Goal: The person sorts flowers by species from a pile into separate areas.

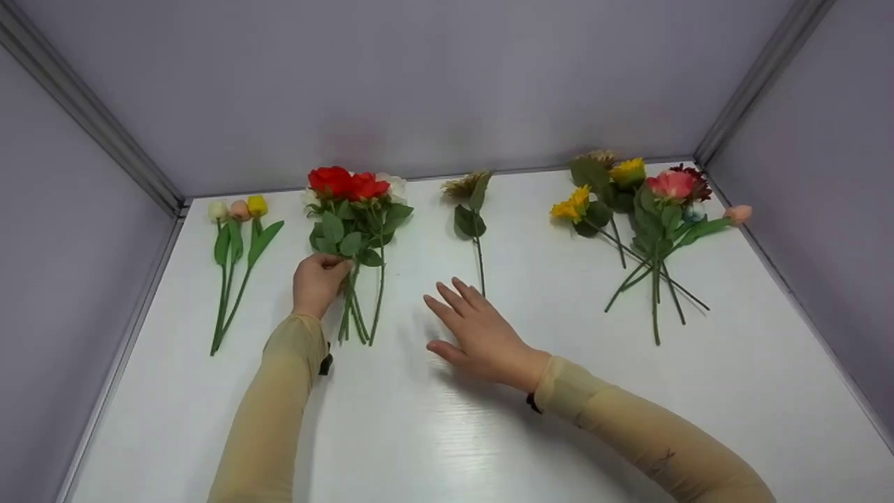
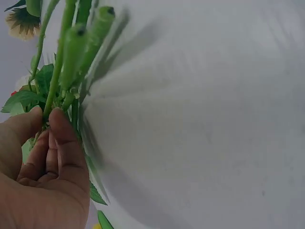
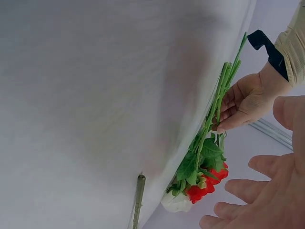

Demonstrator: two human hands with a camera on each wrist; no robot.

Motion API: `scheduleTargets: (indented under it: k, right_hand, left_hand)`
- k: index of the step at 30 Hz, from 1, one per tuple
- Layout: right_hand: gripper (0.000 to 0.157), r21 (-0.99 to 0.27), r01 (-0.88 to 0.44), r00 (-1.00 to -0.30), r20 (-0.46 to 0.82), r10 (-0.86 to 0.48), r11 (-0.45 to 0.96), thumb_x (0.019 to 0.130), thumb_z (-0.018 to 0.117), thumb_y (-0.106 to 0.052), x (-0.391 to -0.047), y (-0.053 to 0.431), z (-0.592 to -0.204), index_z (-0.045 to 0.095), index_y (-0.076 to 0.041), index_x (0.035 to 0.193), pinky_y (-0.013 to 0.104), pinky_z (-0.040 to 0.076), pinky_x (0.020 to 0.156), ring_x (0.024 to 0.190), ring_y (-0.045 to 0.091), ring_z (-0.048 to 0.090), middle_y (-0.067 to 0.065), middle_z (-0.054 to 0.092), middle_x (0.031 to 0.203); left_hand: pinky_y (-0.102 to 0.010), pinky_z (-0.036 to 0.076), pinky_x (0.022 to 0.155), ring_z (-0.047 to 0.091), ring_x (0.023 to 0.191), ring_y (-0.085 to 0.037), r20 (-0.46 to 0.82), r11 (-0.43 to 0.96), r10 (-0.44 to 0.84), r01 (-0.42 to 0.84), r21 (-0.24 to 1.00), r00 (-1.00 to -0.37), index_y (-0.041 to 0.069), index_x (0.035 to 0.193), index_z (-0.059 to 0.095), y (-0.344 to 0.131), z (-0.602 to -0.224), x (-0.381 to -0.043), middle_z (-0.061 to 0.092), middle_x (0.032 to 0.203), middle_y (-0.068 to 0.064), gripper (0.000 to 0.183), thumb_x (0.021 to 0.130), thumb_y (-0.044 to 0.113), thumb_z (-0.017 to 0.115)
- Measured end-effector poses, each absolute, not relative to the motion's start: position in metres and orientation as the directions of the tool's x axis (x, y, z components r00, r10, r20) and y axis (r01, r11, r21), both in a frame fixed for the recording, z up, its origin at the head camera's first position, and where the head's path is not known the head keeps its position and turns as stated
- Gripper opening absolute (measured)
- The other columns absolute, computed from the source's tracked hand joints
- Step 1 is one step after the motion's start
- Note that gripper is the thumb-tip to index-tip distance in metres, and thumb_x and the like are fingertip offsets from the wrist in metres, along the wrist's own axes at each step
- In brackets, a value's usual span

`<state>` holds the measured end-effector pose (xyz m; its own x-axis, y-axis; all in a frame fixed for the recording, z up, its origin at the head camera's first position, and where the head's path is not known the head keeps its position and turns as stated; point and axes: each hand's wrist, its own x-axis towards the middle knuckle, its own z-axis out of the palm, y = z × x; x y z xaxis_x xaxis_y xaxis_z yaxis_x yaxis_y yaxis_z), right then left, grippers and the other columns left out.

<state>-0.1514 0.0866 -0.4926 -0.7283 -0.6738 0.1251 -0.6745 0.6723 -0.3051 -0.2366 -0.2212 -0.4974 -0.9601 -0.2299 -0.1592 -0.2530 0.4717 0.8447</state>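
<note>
Thumb and fingers of my left hand (image 1: 318,285) pinch a green rose stem (image 2: 56,67) just below the leaves. The stem belongs to a bunch of artificial red roses (image 1: 332,182) and white ones (image 1: 392,187) lying at the centre left; whether more than one stem is held, I cannot tell. In the head view, my right hand (image 1: 489,342) is spread with straight fingers and holds nothing. Its fingertips are near the lower end of the stem of a single brownish flower (image 1: 462,187), whose head faces the back wall.
At the left lie three tulips (image 1: 237,209), white, peach and yellow. On the right is a mixed, crossed pile with yellow flowers (image 1: 571,205), a pink rose (image 1: 670,185), a dark red flower (image 1: 698,183) and a peach tulip (image 1: 738,214). Grey walls (image 1: 447,84) enclose the white table (image 1: 405,433).
</note>
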Motion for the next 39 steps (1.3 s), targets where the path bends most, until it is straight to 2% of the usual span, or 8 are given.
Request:
scheduleTargets:
  k: [6,9,15,18,21,27,34,39]
  right_hand:
    - [0.07,-0.31,-0.65,-0.749,0.106,-0.654,0.694,0.106,0.048,-0.052,-0.159,0.1,-0.495,0.032,-0.013,0.162,0.047,0.011,0.125,0.155,0.035,0.012,0.015,0.025,0.167]
    - [0.069,-0.317,-0.605,-0.787,0.094,-0.61,0.731,0.106,0.05,-0.051,-0.168,0.115,-0.495,0.035,-0.012,0.16,0.048,0.011,0.125,0.155,0.036,0.013,0.015,0.027,0.166]
    - [0.062,-0.346,-0.451,-0.888,0.081,-0.453,0.823,0.106,0.053,-0.047,-0.201,0.162,-0.492,0.046,-0.008,0.154,0.054,0.019,0.122,0.151,0.039,0.025,0.018,0.039,0.159]
    - [0.057,-0.366,-0.371,-0.928,0.11,-0.357,0.853,0.106,0.055,-0.043,-0.221,0.197,-0.49,0.052,-0.004,0.148,0.057,0.025,0.119,0.144,0.043,0.035,0.021,0.047,0.152]
    - [0.051,-0.396,-0.282,-0.959,0.139,-0.246,0.874,0.106,0.056,-0.037,-0.238,0.234,-0.489,0.058,0.0,0.141,0.06,0.03,0.115,0.137,0.045,0.042,0.024,0.053,0.144]
    - [0.044,-0.411,-0.15,-0.983,0.157,-0.093,0.899,0.106,0.055,-0.03,-0.254,0.302,-0.481,0.063,0.006,0.132,0.067,0.035,0.106,0.125,0.053,0.046,0.031,0.058,0.132]
    - [0.037,-0.416,-0.077,-0.98,0.197,0.008,0.906,0.102,0.056,-0.016,-0.257,0.359,-0.477,0.063,0.015,0.122,0.07,0.041,0.092,0.11,0.059,0.053,0.039,0.061,0.116]
    - [0.032,-0.487,0.021,-0.988,0.126,0.094,0.873,0.102,0.049,-0.011,-0.256,0.384,-0.477,0.065,0.012,0.117,0.064,0.047,0.082,0.099,0.052,0.06,0.035,0.064,0.111]
  left_hand:
    - [-0.033,0.052,0.07,0.061,0.079,-0.022,-0.195,0.514,-0.237,-0.293,0.806,-0.952,0.001,0.116,0.068,-0.224,-0.49,-0.23,0.068,0.097,-0.015,0.045,0.1,0.043,0.066]
    - [-0.038,0.051,0.075,0.061,0.084,-0.025,-0.157,0.556,-0.255,-0.278,0.783,-0.954,0.001,0.118,0.066,-0.225,-0.488,-0.229,0.066,0.101,-0.017,0.053,0.099,0.05,0.063]
    - [-0.05,0.046,0.099,0.052,0.12,-0.034,0.102,0.664,-0.243,-0.089,0.742,-0.965,0.002,0.136,0.057,-0.216,-0.484,-0.231,0.052,0.131,-0.018,0.058,0.101,0.049,0.062]
    - [-0.054,0.038,0.111,0.04,0.137,-0.035,0.207,0.746,-0.115,0.053,0.663,-0.972,0.006,0.148,0.05,-0.195,-0.478,-0.231,0.045,0.147,-0.016,0.062,0.101,0.044,0.063]
    - [-0.054,0.029,0.118,0.032,0.145,-0.034,0.253,0.819,0.08,0.208,0.534,-0.964,0.01,0.155,0.042,-0.163,-0.473,-0.228,0.039,0.156,-0.014,0.067,0.101,0.044,0.063]
    - [-0.049,0.006,0.125,0.018,0.154,-0.033,0.196,0.827,0.443,0.483,0.287,-0.875,0.017,0.163,0.03,-0.093,-0.468,-0.21,0.026,0.167,-0.011,0.075,0.102,0.052,0.057]
    - [-0.05,0.007,0.125,0.017,0.155,-0.031,0.13,0.686,0.699,0.71,0.157,-0.703,0.021,0.164,0.027,-0.03,-0.468,-0.18,0.022,0.168,-0.009,0.076,0.102,0.057,0.054]
    - [-0.049,0.006,0.125,0.014,0.156,-0.028,0.084,0.589,0.796,0.799,0.117,-0.599,0.024,0.165,0.023,0.003,-0.472,-0.157,0.02,0.169,-0.007,0.078,0.102,0.06,0.051]
